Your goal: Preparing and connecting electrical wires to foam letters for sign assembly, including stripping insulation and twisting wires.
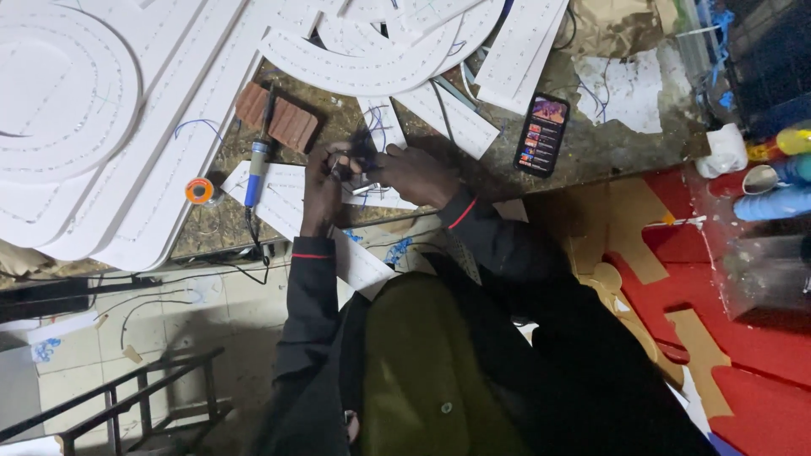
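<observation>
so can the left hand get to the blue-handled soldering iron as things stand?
Probably yes. The soldering iron lies on the bench just beside the left hand, with nothing between them. But both hands are busy with a small wired part, so it must let go first.

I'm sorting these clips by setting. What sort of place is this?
Probably a small sign-making or electronics workshop: a soldering iron rests on a brick, a solder spool lies nearby, and white perforated panels cover the bench.

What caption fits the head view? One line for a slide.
Both hands, left and right, meet over thin wires beside a soldering iron.
</observation>
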